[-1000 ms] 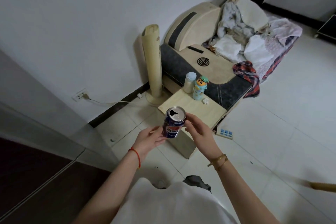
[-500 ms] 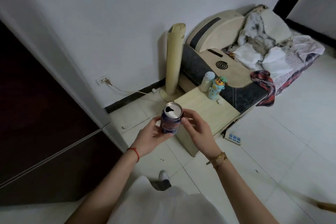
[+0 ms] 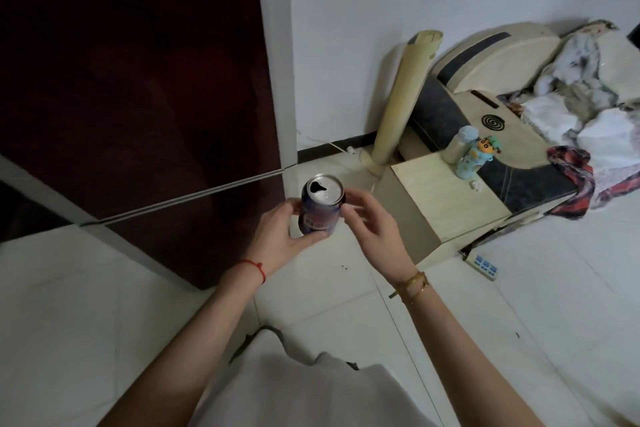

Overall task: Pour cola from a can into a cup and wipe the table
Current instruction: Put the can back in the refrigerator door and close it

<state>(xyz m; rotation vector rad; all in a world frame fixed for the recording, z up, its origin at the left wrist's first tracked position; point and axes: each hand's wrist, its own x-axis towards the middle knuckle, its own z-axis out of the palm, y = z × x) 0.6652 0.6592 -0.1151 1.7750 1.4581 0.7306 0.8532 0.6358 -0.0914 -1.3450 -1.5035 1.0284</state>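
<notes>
An opened blue cola can stands upright in the air in front of me, its mouth hole showing on the silver top. My left hand grips it round the body from the left and below. My right hand is beside the can on the right, fingers loosely bent, fingertips at the can's upper side. The low pale wooden table lies to the right, beyond my hands. No cup is plainly in view.
On the table's far corner stand a pale bottle, a cartoon bottle and a small white thing. A tower fan, a sofa with clothes, a floor power strip and a dark red cabinet surround them.
My view has swung left, so the table slid right and the dark cabinet now fills the left. My left hand wraps further round the can; my right hand's fingers have loosened.
</notes>
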